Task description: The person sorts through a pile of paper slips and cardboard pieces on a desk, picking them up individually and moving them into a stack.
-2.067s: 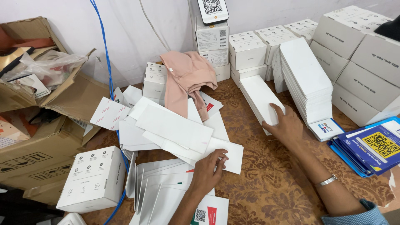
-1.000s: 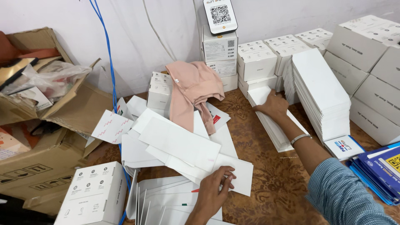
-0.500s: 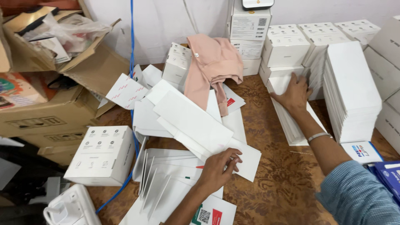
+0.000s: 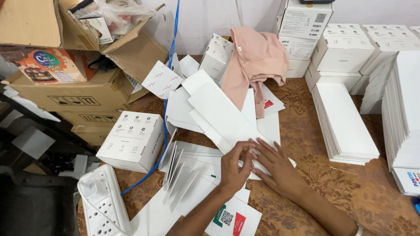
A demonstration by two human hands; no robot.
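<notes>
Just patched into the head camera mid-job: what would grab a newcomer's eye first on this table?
Both hands meet at the centre: the left hand and right hand rest on a long flat white cardboard sleeve atop a loose heap of similar white sheets. Behind them, a pink cloth garment drapes over small white boxes by the wall. To the right lies a neat stack of flat white sleeves; brown cardboard cartons sit at the left.

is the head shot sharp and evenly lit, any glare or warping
Head view: light is soft and even, with only faint shadows under the left hand and right hand; no hard glare, though the white card stacks look nearly blown out; both hands and the pink cloth look sharp; the wide lens bows the cardboard boxes at the left edge.
</notes>
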